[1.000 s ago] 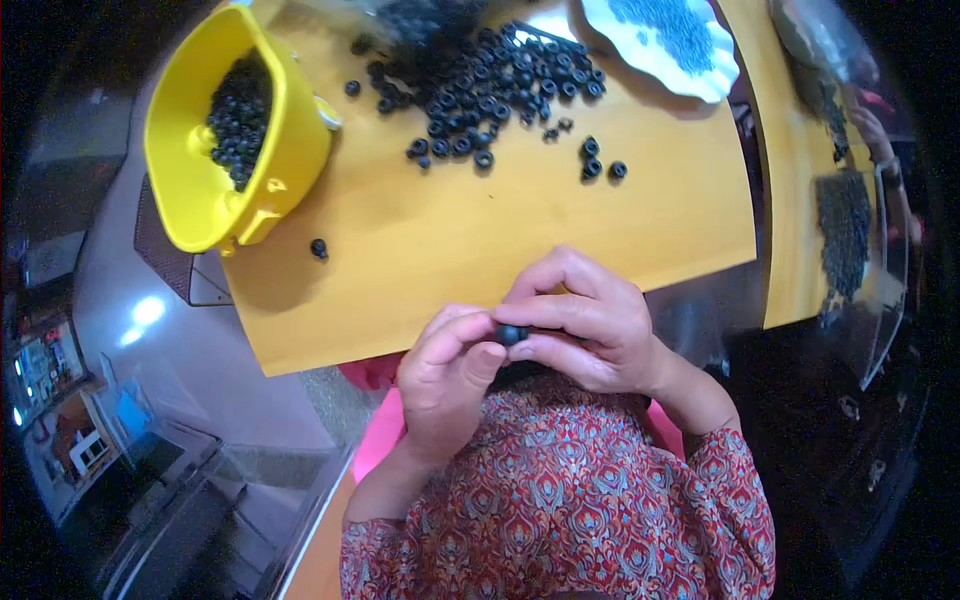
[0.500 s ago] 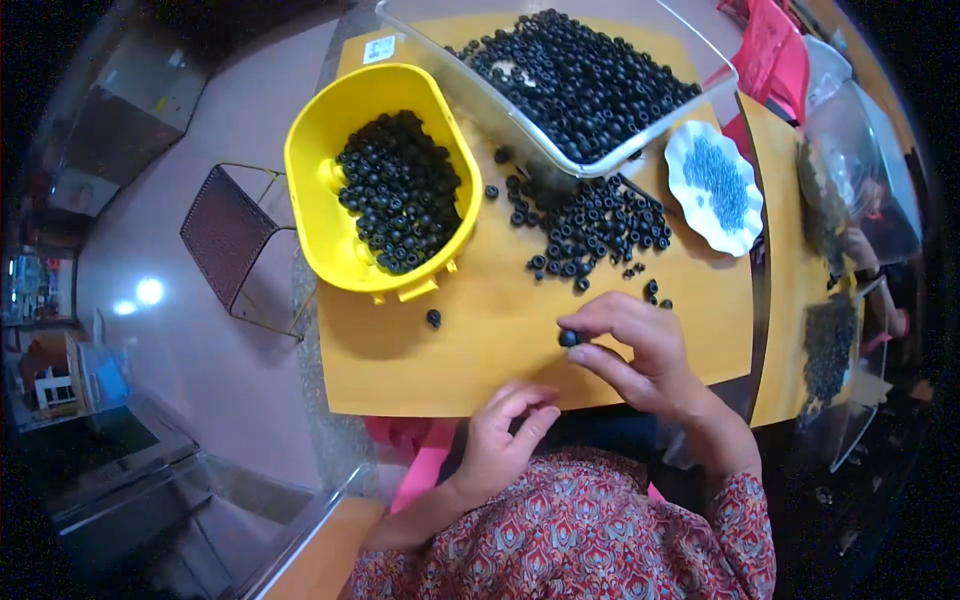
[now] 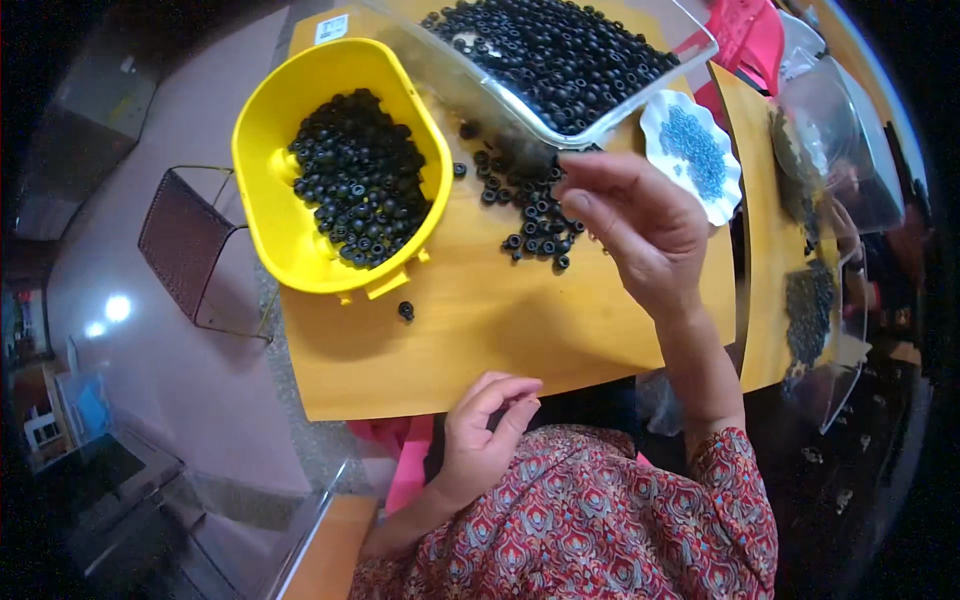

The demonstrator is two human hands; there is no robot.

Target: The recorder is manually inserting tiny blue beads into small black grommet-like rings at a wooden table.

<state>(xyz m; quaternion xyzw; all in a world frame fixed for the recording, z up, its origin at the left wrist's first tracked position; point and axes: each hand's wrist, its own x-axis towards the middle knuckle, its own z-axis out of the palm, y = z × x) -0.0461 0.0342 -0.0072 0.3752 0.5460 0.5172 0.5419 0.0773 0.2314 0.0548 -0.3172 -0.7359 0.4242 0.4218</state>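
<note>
My right hand [image 3: 640,220] is raised over the loose black ring-shaped pieces [image 3: 540,230], its thumb and index finger curved toward each other. What lies between those fingertips does not stand out against the dark pieces behind. My left hand [image 3: 490,430] rests low at the table's near edge, thumb and fingertips pinched together; anything in them is too small to name. At the left stands a yellow tub [image 3: 265,210] holding many black round pieces [image 3: 360,180]. A clear plastic box [image 3: 600,130] at the back holds more of them [image 3: 560,60].
A white scalloped dish [image 3: 728,205] with small bluish pieces [image 3: 693,150] sits right of the box. One black piece [image 3: 406,311] lies alone on the yellow table [image 3: 470,345]. A brown stool [image 3: 185,245] stands left; pink chairs [image 3: 745,45] are at the back right.
My right hand, which held a black round piece near the table's middle, has moved up and away over the loose pieces. My left fingers have drawn closer to the thumb. The view has shifted slightly.
</note>
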